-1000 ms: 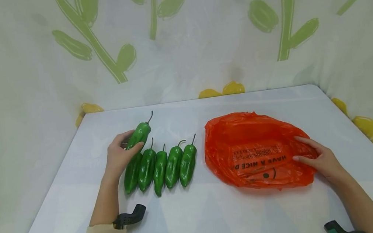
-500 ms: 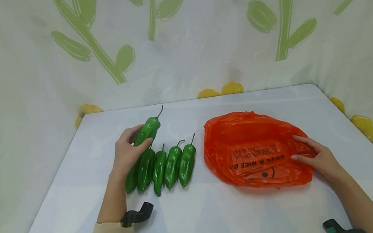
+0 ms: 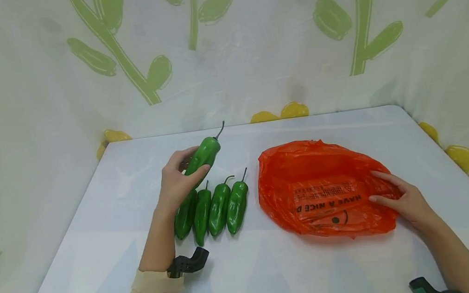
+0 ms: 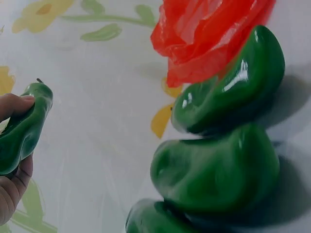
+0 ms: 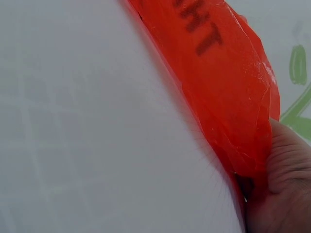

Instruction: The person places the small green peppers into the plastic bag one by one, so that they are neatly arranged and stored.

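Observation:
My left hand [image 3: 182, 176] holds a green chili pepper [image 3: 205, 154] between fingers and thumb, its thin stem pointing up and to the right. The pepper is raised over a row of other glossy green peppers [image 3: 220, 209], and the left forearm hides part of the row. At the right lies a crumpled orange-red plastic bag [image 3: 323, 225] with black print, its mouth spread wide. My right hand [image 3: 411, 205] is at the bag's right side, thumb and index finger stretched apart against its inside. Its other fingers are hidden. The right wrist view shows the thumb at the bag's edge.
Everything lies on a white table [image 3: 304, 275]. Along its back and sides hangs a pale curtain [image 3: 252, 61] with green leaves and yellow flowers. A black wrist mount [image 3: 188, 262] sits on the left wrist and another [image 3: 422, 287] on the right.
My left hand has carried the pepper rightward and slightly farther back, across the row toward the bag. The right hand and the bag have stayed in place.

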